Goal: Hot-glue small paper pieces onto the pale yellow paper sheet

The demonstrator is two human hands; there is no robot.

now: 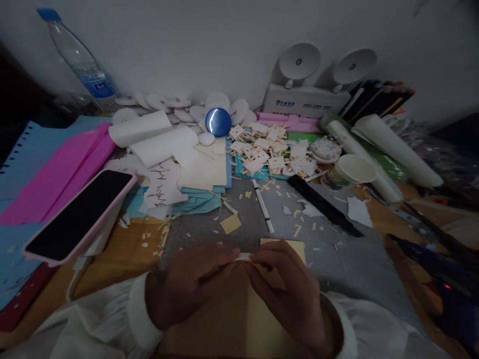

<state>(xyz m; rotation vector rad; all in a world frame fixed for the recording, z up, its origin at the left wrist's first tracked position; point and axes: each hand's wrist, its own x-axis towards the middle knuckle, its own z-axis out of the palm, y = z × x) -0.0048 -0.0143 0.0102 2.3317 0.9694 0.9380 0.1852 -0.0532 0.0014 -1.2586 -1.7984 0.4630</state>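
Observation:
Both hands meet at the front middle over a tan sheet [224,324]. A small whitish piece [244,257], too small to name, sits between my fingertips. My left hand [190,284], slightly blurred, pinches its left end. Thumb and fingers of my right hand [290,294] close on the right end. Beyond the hands lie a small tan paper square [231,224], a white pen with dark bands [263,205] and scattered paper scraps. Farther back is a heap of pale square cutouts with small dark marks and thin sticks [262,147].
On the left lie a phone [80,214], pink paper [56,174] and a water bottle [82,65]. A black bar [325,207], paper cup [354,170] and dark blue glue gun [430,279] with a red light stand or lie rightward. White rolls [149,128] rest behind.

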